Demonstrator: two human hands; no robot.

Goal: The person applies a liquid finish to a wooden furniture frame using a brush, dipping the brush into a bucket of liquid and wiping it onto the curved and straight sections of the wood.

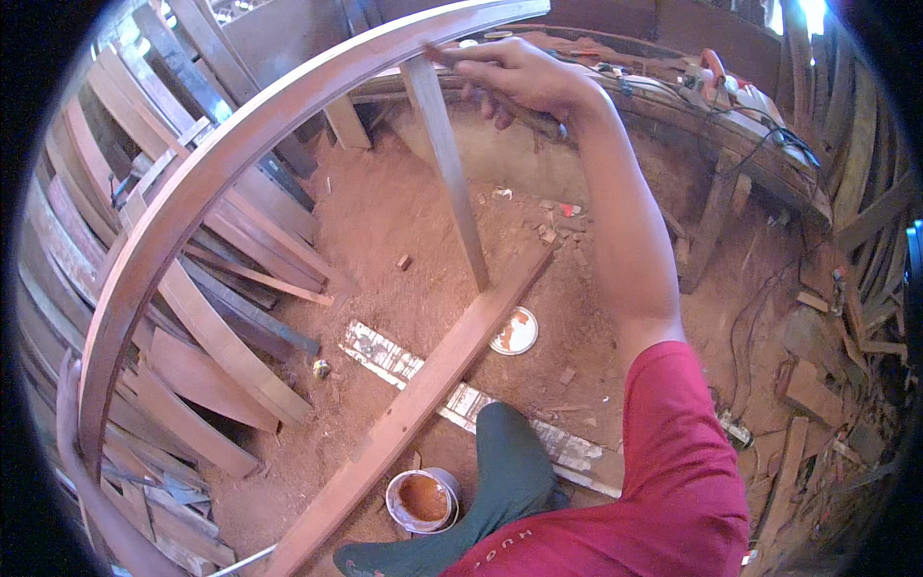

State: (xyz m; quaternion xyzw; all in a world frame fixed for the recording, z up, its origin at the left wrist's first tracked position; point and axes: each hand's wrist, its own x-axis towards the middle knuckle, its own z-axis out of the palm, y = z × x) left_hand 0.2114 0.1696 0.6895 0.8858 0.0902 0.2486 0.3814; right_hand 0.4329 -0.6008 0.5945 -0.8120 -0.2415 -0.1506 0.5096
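A large curved wooden rail (207,163) arches across the upper left, part of a frame with an upright slat (447,173) and a straight lower beam (413,409). My right hand (524,79) is closed around what looks like a small brush, its dark tip (438,54) against the rail near the slat's top. At the far left edge my left hand (70,399) grips the rail's lower end, its fingers partly hidden. Beside the lower beam stands a white tub (392,502) of orange-brown paste or stain. Its likely lid (515,331), white with orange-brown smears, lies past the beam.
Many boards (226,361) lean along the left. A cluttered workbench (663,101) with cables and tools runs across the back. A paint-spotted white strip (380,351) passes under the beam on the dusty floor. Wood scraps (812,389) lie at right, and my knee (514,442) is near the tub.
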